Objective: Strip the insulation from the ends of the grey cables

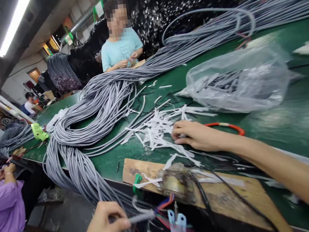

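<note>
One bare left hand (107,225) pinched a round grey cable (142,217) just off the table edge, thin coloured wires (166,203) out its end, near a grimy rounded device (176,182) on a brown wooden board (228,200). Bare right hand (191,136) curled at thin white strips (156,130) on the green tabletop (283,120); couldn't tell if gripping. Beyond: looped grey cable bundle (107,93), clear plastic bag (264,81).

The left hand (107,224) held one grey cable (142,217) — the bundled cables (69,137) and white strips (154,131) were too many to count. One wooden board (252,190), two lit ceiling lights (15,24) and three co-workers (121,49) were in view.
</note>
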Action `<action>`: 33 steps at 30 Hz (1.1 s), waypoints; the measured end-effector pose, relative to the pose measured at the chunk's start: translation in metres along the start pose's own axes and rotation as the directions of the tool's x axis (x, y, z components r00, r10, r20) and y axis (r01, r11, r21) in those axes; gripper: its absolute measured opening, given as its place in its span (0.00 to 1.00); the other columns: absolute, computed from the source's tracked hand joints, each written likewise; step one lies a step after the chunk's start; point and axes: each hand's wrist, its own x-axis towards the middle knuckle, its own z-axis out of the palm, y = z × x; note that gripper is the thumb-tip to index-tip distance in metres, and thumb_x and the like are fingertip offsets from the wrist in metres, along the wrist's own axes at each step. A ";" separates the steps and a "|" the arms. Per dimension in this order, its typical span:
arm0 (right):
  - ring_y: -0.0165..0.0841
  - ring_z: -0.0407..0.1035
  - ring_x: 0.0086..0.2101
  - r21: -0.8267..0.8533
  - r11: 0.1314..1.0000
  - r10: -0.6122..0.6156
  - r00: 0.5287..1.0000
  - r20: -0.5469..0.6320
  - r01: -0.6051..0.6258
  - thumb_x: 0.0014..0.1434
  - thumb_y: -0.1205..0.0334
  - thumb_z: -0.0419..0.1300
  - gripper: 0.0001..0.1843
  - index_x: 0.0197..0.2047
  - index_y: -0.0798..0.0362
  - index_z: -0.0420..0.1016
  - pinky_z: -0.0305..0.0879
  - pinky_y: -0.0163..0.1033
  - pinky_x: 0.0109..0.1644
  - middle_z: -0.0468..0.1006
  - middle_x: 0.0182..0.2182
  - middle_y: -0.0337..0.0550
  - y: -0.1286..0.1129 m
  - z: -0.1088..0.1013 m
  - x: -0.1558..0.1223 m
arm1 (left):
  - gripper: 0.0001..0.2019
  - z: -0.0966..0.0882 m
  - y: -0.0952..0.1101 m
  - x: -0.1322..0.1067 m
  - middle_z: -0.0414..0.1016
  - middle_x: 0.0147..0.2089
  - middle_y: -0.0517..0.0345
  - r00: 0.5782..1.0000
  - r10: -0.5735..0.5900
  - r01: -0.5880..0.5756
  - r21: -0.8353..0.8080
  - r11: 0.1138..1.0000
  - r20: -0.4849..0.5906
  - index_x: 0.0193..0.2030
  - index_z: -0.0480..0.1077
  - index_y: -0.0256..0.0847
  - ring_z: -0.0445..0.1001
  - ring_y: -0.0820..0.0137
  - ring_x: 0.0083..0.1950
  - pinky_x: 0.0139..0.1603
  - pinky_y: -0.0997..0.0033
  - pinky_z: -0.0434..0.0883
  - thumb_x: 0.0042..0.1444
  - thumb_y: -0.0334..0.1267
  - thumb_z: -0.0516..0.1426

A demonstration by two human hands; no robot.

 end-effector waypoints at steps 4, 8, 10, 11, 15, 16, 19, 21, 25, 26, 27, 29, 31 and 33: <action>0.35 0.66 0.31 0.012 0.975 0.223 0.971 -0.081 -0.223 0.57 0.69 0.47 0.07 0.30 0.53 0.63 0.58 0.37 0.36 0.73 0.29 0.49 -0.009 -0.007 0.003 | 0.05 0.023 -0.026 0.007 0.74 0.36 0.45 0.972 -0.229 0.145 0.624 0.767 0.055 0.30 0.73 0.32 0.71 0.61 0.37 0.39 0.65 0.64 0.48 0.29 0.55; 0.41 0.70 0.37 -0.195 0.859 0.482 0.876 -0.007 -0.474 0.60 0.67 0.44 0.11 0.41 0.55 0.65 0.59 0.39 0.37 0.75 0.38 0.54 -0.019 -0.020 -0.001 | 0.06 0.018 -0.022 0.017 0.76 0.33 0.52 0.968 -0.174 0.038 0.582 0.812 0.180 0.32 0.75 0.36 0.73 0.66 0.36 0.37 0.72 0.66 0.48 0.29 0.57; 0.44 0.70 0.40 -0.302 0.806 0.545 0.838 0.042 -0.509 0.60 0.65 0.44 0.13 0.44 0.56 0.66 0.59 0.40 0.37 0.74 0.42 0.57 -0.021 -0.024 -0.004 | 0.06 0.002 -0.009 0.027 0.76 0.29 0.58 0.995 -0.027 -0.011 0.387 0.922 0.093 0.33 0.75 0.38 0.72 0.72 0.31 0.33 0.77 0.66 0.52 0.32 0.56; 0.45 0.71 0.40 -0.333 0.788 0.565 0.824 0.053 -0.518 0.60 0.63 0.45 0.14 0.45 0.57 0.67 0.59 0.41 0.37 0.74 0.44 0.58 -0.022 -0.026 -0.006 | 0.07 -0.007 -0.003 0.036 0.75 0.28 0.58 0.996 0.045 -0.016 0.360 0.933 -0.073 0.31 0.74 0.38 0.72 0.72 0.30 0.32 0.77 0.66 0.54 0.33 0.54; 0.45 0.71 0.41 -0.327 0.768 0.599 0.798 0.063 -0.551 0.60 0.58 0.47 0.17 0.48 0.56 0.68 0.61 0.40 0.38 0.76 0.42 0.57 -0.028 -0.032 -0.005 | 0.08 -0.043 0.008 0.094 0.75 0.35 0.55 0.906 0.164 0.028 0.442 0.896 -0.389 0.36 0.73 0.38 0.72 0.72 0.36 0.40 0.75 0.66 0.55 0.34 0.53; 0.44 0.72 0.40 -0.311 0.775 0.596 0.800 0.070 -0.550 0.60 0.58 0.47 0.17 0.47 0.55 0.70 0.61 0.40 0.37 0.77 0.41 0.56 -0.030 -0.033 -0.004 | 0.09 -0.049 0.006 0.112 0.75 0.39 0.53 0.898 0.166 0.041 0.452 0.891 -0.408 0.40 0.73 0.38 0.71 0.70 0.40 0.45 0.73 0.65 0.55 0.35 0.54; 0.43 0.72 0.39 -0.268 0.816 0.548 0.833 0.076 -0.512 0.60 0.59 0.47 0.16 0.42 0.54 0.73 0.61 0.39 0.36 0.78 0.37 0.53 -0.035 -0.033 -0.003 | 0.12 -0.059 -0.003 0.159 0.74 0.37 0.49 0.884 0.150 0.086 0.467 0.880 -0.444 0.38 0.73 0.35 0.70 0.63 0.42 0.44 0.66 0.65 0.48 0.39 0.60; 0.43 0.72 0.39 -0.255 0.840 0.507 0.861 0.050 -0.479 0.60 0.60 0.48 0.15 0.40 0.54 0.74 0.60 0.38 0.35 0.79 0.36 0.51 -0.035 -0.031 -0.004 | 0.10 -0.061 -0.006 0.178 0.72 0.28 0.53 0.885 0.149 0.085 0.467 0.880 -0.442 0.28 0.72 0.36 0.70 0.64 0.33 0.38 0.67 0.66 0.45 0.42 0.61; 0.42 0.73 0.37 -0.216 0.857 0.468 0.882 -0.057 -0.469 0.59 0.58 0.48 0.14 0.36 0.51 0.74 0.58 0.37 0.32 0.79 0.35 0.48 -0.034 -0.027 -0.005 | 0.10 -0.072 0.000 0.185 0.67 0.22 0.57 0.828 0.228 0.040 0.460 0.887 -0.512 0.19 0.68 0.38 0.66 0.66 0.30 0.35 0.68 0.63 0.48 0.38 0.58; 0.42 0.73 0.37 -0.199 0.861 0.461 0.884 -0.080 -0.468 0.60 0.57 0.48 0.14 0.35 0.51 0.74 0.57 0.36 0.31 0.79 0.34 0.47 -0.034 -0.026 -0.005 | 0.11 -0.076 0.005 0.184 0.67 0.22 0.56 0.799 0.251 0.028 0.451 0.892 -0.546 0.19 0.67 0.38 0.66 0.66 0.32 0.36 0.68 0.62 0.50 0.38 0.55; 0.41 0.73 0.36 -0.180 0.867 0.453 0.886 -0.102 -0.464 0.60 0.57 0.47 0.15 0.34 0.51 0.73 0.57 0.36 0.30 0.79 0.33 0.47 -0.035 -0.026 -0.005 | 0.12 -0.081 0.011 0.183 0.67 0.22 0.56 0.773 0.269 0.013 0.437 0.899 -0.575 0.20 0.67 0.38 0.65 0.67 0.32 0.36 0.69 0.62 0.52 0.37 0.53; 0.39 0.73 0.33 -0.125 0.886 0.427 0.891 -0.153 -0.446 0.60 0.57 0.45 0.17 0.31 0.51 0.73 0.56 0.36 0.29 0.79 0.30 0.47 -0.038 -0.026 -0.005 | 0.12 -0.086 0.029 0.181 0.67 0.23 0.58 0.752 0.294 -0.044 0.401 0.915 -0.589 0.25 0.70 0.37 0.65 0.69 0.30 0.34 0.71 0.62 0.54 0.38 0.51; 0.36 0.71 0.28 -0.014 0.921 0.377 0.899 -0.221 -0.390 0.60 0.57 0.44 0.19 0.28 0.52 0.72 0.56 0.36 0.29 0.77 0.25 0.46 -0.040 -0.026 -0.004 | 0.11 -0.082 0.052 0.183 0.69 0.24 0.59 0.778 0.329 -0.140 0.363 0.921 -0.535 0.34 0.72 0.35 0.65 0.72 0.28 0.32 0.73 0.62 0.53 0.40 0.52; 0.33 0.67 0.23 0.167 0.942 0.330 0.888 -0.320 -0.290 0.59 0.53 0.44 0.20 0.27 0.52 0.72 0.57 0.35 0.27 0.75 0.21 0.44 -0.041 -0.027 -0.004 | 0.14 -0.065 0.080 0.186 0.70 0.25 0.60 0.822 0.374 -0.253 0.313 0.915 -0.429 0.42 0.72 0.36 0.64 0.74 0.25 0.28 0.76 0.62 0.53 0.41 0.53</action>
